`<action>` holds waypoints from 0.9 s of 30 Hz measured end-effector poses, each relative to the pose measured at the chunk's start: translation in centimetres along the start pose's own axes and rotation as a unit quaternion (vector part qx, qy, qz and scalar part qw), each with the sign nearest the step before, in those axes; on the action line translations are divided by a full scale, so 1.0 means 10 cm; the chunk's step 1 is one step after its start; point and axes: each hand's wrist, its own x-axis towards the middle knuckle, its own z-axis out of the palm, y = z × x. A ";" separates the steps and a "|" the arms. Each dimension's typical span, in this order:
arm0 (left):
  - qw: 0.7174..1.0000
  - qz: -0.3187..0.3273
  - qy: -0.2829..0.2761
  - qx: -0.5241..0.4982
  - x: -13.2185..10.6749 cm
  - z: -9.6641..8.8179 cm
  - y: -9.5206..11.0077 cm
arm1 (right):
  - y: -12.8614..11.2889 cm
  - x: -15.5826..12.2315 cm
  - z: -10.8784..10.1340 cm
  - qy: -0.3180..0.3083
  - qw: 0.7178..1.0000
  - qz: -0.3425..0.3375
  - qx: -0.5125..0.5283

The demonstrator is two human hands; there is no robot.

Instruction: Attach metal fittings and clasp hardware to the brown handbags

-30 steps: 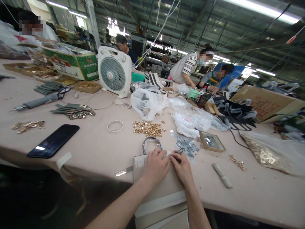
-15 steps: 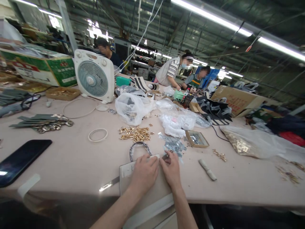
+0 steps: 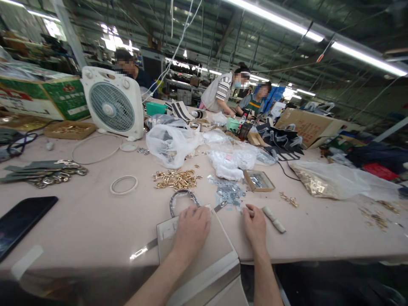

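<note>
- Pinkish-beige worktable (image 3: pixel 79 221) fills the view, with other people at work at its far end.
- White box fan (image 3: pixel 112 104) stands upright far left, well apart from both hands.
- Clear plastic bag (image 3: pixel 168 142) lies crumpled mid-table, beyond the gold fittings.
- Beige bag panel (image 3: pixel 204 259) lies flat at the near table edge and overhangs it toward the person, with a white band along the near side.
- Left hand (image 3: pixel 191 229) lies palm-down on the panel's far edge, fingers loosely spread and a little bent; it presses on the panel and grips nothing.
- Right hand (image 3: pixel 255 223) rests on the bare table just right of the panel, not touching it, fingers curled under. Cannot tell whether it pinches anything.
- Grey handle loop (image 3: pixel 176 196) arches on the table at the panel's far edge, just beyond the left fingers.
- Metal strip (image 3: pixel 143 250) pokes out from under the panel at its left side; a second metal end shows near the panel's far right corner.
- Gold fittings (image 3: pixel 175 178) are heaped just past the loop.
- Silver fittings (image 3: pixel 228 191) are scattered near the right hand, on its far side.
- Small cardboard tray (image 3: pixel 259 180) sits just right of them, holding more silver bits.
- White roll (image 3: pixel 273 219) lies just beside the right hand, on its right.
</note>
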 end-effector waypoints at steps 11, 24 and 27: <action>1.000 -0.021 0.003 -0.008 0.15 0.01 0.04 | -0.02 0.00 0.02 -0.058 0.997 -0.041 -0.033; 1.000 -0.013 -0.010 -0.010 0.15 -0.03 0.06 | 0.06 -0.04 0.09 -0.067 0.994 -0.060 -0.060; 1.000 -0.013 -0.010 -0.016 0.16 -0.02 0.06 | 0.02 -0.05 0.07 -0.071 0.994 -0.058 -0.055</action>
